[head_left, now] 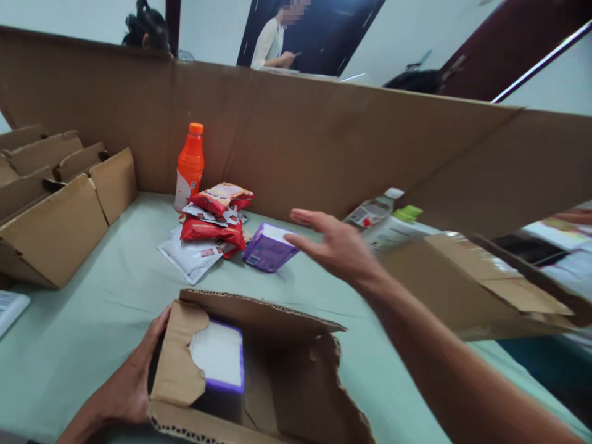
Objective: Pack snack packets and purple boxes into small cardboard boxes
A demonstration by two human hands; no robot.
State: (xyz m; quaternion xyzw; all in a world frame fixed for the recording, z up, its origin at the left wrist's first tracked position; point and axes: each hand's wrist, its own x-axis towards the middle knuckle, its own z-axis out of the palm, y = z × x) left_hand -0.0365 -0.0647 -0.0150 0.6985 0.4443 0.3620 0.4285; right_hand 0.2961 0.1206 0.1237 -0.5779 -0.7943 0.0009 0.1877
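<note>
My left hand (129, 379) grips the left end of an open cardboard box (178, 354) in front of me. Inside that box, against its left end, sits a purple-edged pack with a white top (219, 354), partly covered by a cardboard flap. My right hand (335, 246) is in the air with fingers stretched out and nothing held. Its fingertips are beside a second purple-and-white pack (268, 253), tilted on the table; I cannot tell whether they touch it. Left of this pack lies a pile of red packets (215, 231) and white sachets (192, 259).
An orange bottle (189, 166) stands behind the pile. Folded cardboard boxes (60, 228) are at the left. Clear and green-capped bottles (377, 209) show behind another cardboard box (425, 280) at the right. A tall cardboard wall (314, 135) closes the back; a person (268, 46) is beyond.
</note>
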